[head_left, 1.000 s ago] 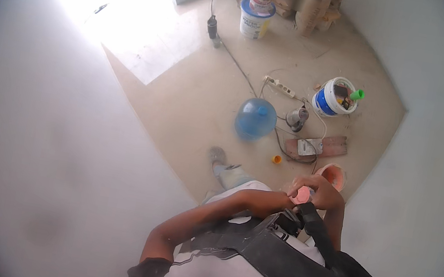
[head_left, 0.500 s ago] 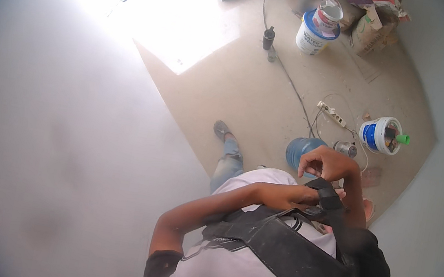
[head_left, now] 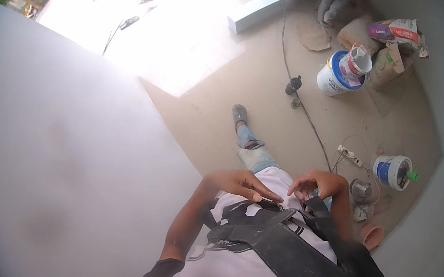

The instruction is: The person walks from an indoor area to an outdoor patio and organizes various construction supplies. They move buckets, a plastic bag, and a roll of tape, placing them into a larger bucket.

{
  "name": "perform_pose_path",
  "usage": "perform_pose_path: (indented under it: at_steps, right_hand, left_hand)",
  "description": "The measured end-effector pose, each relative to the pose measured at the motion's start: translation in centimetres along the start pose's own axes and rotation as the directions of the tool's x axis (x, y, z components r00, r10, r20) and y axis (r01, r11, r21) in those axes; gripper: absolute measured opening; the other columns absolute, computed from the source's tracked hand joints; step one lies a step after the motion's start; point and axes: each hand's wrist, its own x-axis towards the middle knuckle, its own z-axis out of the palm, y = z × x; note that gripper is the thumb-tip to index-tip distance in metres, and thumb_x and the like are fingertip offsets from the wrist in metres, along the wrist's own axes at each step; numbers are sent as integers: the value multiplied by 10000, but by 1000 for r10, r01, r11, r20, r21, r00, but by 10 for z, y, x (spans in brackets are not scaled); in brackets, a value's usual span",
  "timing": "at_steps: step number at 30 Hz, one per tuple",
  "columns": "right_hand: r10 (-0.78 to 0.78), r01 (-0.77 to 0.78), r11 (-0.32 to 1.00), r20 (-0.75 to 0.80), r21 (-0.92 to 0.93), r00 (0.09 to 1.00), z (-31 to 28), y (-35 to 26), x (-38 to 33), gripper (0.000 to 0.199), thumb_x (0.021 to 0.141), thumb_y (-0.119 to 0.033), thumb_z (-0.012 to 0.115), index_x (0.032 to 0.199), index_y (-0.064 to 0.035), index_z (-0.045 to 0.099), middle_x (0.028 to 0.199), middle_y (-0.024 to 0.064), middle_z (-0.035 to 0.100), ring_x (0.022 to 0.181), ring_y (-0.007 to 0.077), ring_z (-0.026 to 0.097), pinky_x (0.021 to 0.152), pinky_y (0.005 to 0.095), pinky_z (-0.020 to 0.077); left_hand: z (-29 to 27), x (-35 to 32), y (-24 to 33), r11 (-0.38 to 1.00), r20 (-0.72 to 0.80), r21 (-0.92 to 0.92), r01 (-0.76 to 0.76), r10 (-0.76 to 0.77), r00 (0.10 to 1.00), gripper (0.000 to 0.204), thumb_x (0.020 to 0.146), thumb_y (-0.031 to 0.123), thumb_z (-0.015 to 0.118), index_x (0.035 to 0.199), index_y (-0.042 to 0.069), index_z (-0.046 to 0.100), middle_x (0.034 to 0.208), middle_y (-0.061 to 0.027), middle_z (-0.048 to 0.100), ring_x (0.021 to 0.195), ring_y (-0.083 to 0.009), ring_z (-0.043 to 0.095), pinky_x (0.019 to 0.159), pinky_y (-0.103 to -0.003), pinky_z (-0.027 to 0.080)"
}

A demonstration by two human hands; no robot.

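My left hand (head_left: 238,183) is in front of my white shirt (head_left: 211,272), its fingers stretched toward the right and its thumb just below them. A thin pale strip shows by the thumb; what it is I cannot make out. My right hand (head_left: 327,184) faces it across a small gap, fingers loosely bent and apart, with nothing visible in them. Beneath the right hand and along its forearm runs a black strap (head_left: 320,209). A dusty black harness (head_left: 296,256) crosses my chest just below both hands.
A white wall (head_left: 72,154) rises close on my left. On the floor are a power strip (head_left: 350,156), a white-blue bucket (head_left: 387,170), a metal pot (head_left: 361,189), a terracotta-coloured bowl (head_left: 371,237), a black bottle (head_left: 294,85), a cable (head_left: 313,121), a lidded bucket (head_left: 332,82) and paper sacks (head_left: 388,72).
My left hand has moved left, away from the strap at the right wrist. My right hand has lowered toward my chest. The view has shifted, so floor objects appear lower and farther right.
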Motion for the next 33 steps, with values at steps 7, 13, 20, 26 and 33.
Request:
perform_pose_path:
  at_steps: [7,13,20,26,33]
  right_hand:
    - [-252,196,907,106,372,962,-186,-126,210,885,777,-415,900,1462,-19,503,1106,121,658,956,168,633,804,320,526]
    - [86,-126,398,-100,-909,991,-303,-299,388,596,907,-429,752,1341,-46,612,1167,120,686,996,249,658,864,357,540]
    - [-154,300,351,261,-887,953,-282,-470,606,461,965,-386,690,1271,-46,633,1162,161,674,1073,300,654,916,421,523]
    - [170,319,627,524,-710,835,-303,-559,783,556,995,-470,641,1344,-39,611,1211,170,696,1110,314,668,952,416,536]
    - [-279,-168,661,-447,-732,850,-558,-518,959,404,943,-282,704,1224,3,654,1003,168,724,878,243,707,788,363,562]
  left_hand:
    - [-239,-182,-156,568,-905,-35,-822,-368,-215,614,1071,229,490,1594,47,225,1540,-194,476,1388,-352,507,1142,-485,402]
    - [-199,-249,-284,542,-503,-265,-798,-783,-365,415,1002,199,449,1335,-32,537,1308,-208,641,1135,-359,660,907,-465,548]
    - [-285,-241,-242,710,-648,-618,-338,-703,-292,416,1007,252,491,1356,37,560,1269,-153,679,1143,-291,654,873,-431,540]
    - [-515,-318,-159,854,-719,-505,-127,-498,-485,440,1027,305,498,1386,57,554,1255,-128,698,1101,-264,667,849,-407,548]
    - [-765,-485,29,810,-688,-63,-582,-458,-563,464,1052,372,502,1399,71,565,1219,-106,722,1042,-223,680,828,-379,557]
